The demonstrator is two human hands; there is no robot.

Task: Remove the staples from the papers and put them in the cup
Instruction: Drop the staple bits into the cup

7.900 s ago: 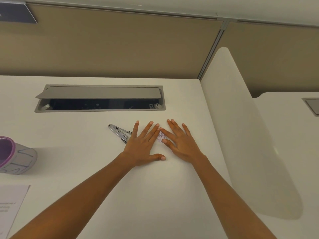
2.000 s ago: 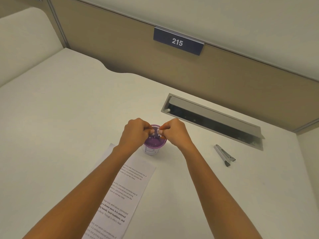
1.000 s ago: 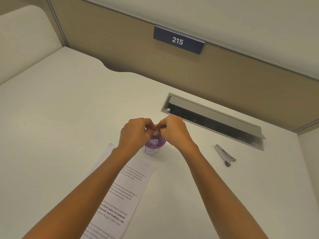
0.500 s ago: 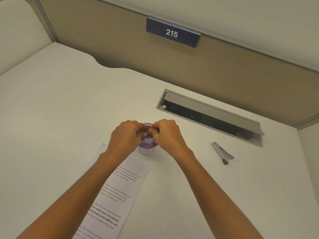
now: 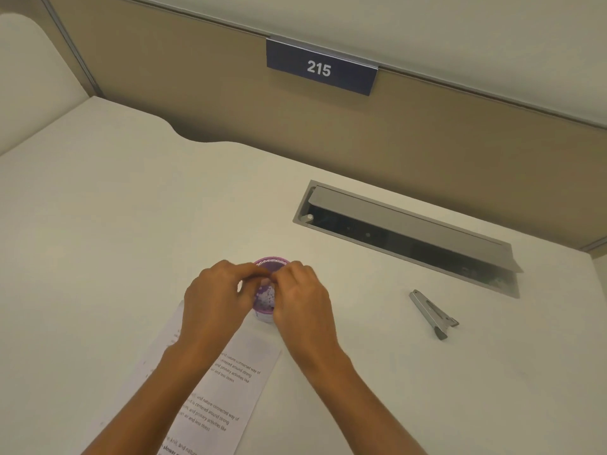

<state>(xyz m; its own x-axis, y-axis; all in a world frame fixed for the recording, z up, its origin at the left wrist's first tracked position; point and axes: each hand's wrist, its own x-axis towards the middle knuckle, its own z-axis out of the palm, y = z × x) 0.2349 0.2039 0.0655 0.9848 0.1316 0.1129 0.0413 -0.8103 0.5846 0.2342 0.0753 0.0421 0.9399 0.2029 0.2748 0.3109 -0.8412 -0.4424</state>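
A small purple-rimmed cup (image 5: 271,259) stands on the white desk, with a heap of pale staples (image 5: 266,298) inside it. My left hand (image 5: 213,300) and my right hand (image 5: 305,303) hover right over the cup, fingers curled. Their fingertips meet above the opening and pinch a small pale bit of staples; it is too small to make out clearly. A printed sheet of paper (image 5: 226,382) lies flat just in front of the cup, partly under my left forearm.
A metal staple remover (image 5: 432,315) lies on the desk to the right. Behind it is an open grey cable tray (image 5: 407,234) sunk into the desk. A tan partition with a "215" sign (image 5: 320,68) closes the back; a white divider (image 5: 29,70) stands at left.
Earlier my hands lay flat around a pile of staples near the staple remover. Since then they have stayed pinched over the cup, and staples have appeared inside it.
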